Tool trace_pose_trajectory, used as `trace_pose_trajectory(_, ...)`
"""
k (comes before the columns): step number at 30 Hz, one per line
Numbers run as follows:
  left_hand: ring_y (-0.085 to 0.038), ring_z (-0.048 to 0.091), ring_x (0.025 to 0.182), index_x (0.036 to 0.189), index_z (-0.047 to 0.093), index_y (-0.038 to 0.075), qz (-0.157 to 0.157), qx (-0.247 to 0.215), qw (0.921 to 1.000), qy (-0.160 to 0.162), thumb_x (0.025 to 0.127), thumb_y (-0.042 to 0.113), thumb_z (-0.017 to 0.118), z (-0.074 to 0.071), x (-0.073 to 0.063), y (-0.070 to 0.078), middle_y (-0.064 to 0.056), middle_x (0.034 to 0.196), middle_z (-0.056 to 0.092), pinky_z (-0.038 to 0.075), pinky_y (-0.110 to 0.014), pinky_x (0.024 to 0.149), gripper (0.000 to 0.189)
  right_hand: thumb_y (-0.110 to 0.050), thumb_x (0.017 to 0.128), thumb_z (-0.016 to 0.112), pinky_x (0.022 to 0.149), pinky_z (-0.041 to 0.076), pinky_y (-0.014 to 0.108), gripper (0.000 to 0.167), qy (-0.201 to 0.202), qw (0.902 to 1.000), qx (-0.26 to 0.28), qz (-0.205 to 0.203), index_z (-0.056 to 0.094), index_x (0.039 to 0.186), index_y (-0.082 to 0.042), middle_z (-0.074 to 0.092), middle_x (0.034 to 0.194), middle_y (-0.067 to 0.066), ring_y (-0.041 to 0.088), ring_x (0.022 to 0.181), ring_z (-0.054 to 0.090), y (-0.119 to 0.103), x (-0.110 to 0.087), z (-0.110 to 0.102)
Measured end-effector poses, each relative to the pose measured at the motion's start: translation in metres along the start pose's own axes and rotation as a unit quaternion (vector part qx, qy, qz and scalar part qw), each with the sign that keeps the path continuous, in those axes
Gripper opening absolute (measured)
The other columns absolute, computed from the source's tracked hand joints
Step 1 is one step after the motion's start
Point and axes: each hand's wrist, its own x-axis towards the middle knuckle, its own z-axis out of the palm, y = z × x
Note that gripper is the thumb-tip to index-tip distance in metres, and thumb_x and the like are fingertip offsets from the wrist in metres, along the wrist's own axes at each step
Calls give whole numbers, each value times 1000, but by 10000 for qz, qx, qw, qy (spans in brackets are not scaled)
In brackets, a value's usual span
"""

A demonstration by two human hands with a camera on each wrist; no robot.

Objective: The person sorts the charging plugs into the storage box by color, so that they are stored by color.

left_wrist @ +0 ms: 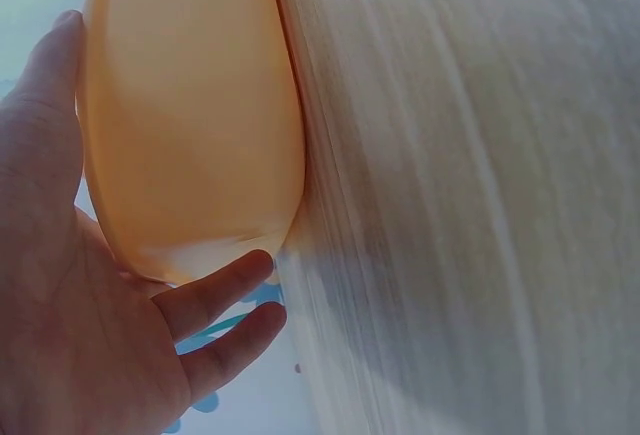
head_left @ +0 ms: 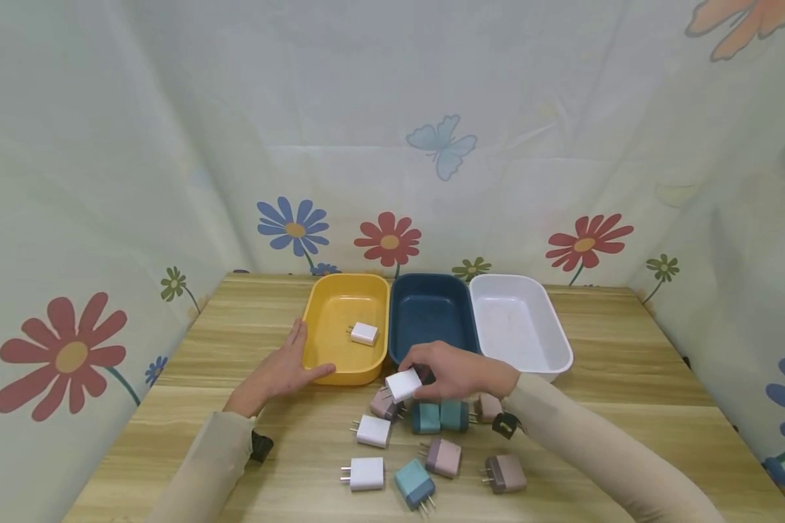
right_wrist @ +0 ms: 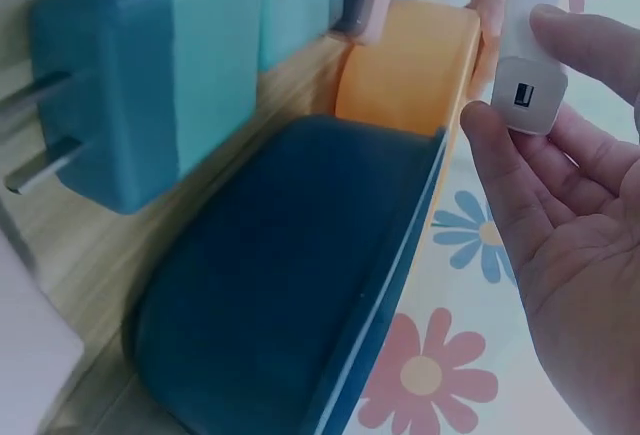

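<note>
Left hand (head_left: pixel 280 372): spread wide, fingers straight along the outer left side of the yellow tray (head_left: pixel 352 378), thumb at its front edge
Right hand (head_left: pixel 454 369): thumb and fingers pinch a white charger (head_left: pixel 403 386), just off the yellow tray's front right corner
Inside yellow tray: one other white charger (head_left: pixel 364 334)
Right of yellow tray: dark blue tray (head_left: pixel 432 312) just beside it, white tray (head_left: pixel 513 323) farther along
In front of yellow tray: two white chargers (head_left: pixel 367 473), with teal chargers (head_left: pixel 413 479) and pink chargers (head_left: pixel 445 457) toward the right
</note>
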Motion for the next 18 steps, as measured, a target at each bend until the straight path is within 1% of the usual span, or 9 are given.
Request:
trace_pose_trajectory(6,-47,23,134,149,-4,-3,21,-10,10000,19,80,67,57,0,1,-1,-21,155,-5,28,-56,104,116,-20,88,69,81,53,31,32,105,9996,89,243,59,117,-10,58,110,-2,7,92,57,-1,3,-7)
trace_pose_trajectory(8,-46,22,135,149,-4,-3,25,-8,10000,6,80,67,57,0,1,-1,-22,155,-5,27,-56,105,116,-21,88,69,82,52,31,32,152,9993,80,335,59,117,-10,58,111,-1,8,92,57,-1,4,-9)
trace_pose_trajectory(14,-45,21,135,149,-3,-3,75,-36,10000,36,80,67,57,1,2,-2,-22,155,-3,27,-55,105,115,-16,87,70,80,53,28,33,401,9985,35,368,60,116,-5,60,109,3,12,93,58,7,11,-15)
trace_pose_trajectory(18,-45,21,136,149,-3,-3,77,-33,10000,46,80,68,57,2,2,-3,-22,155,-3,26,-55,106,116,-16,86,71,80,53,28,33,567,9974,27,443,61,115,-6,61,107,3,12,92,58,13,17,-16)
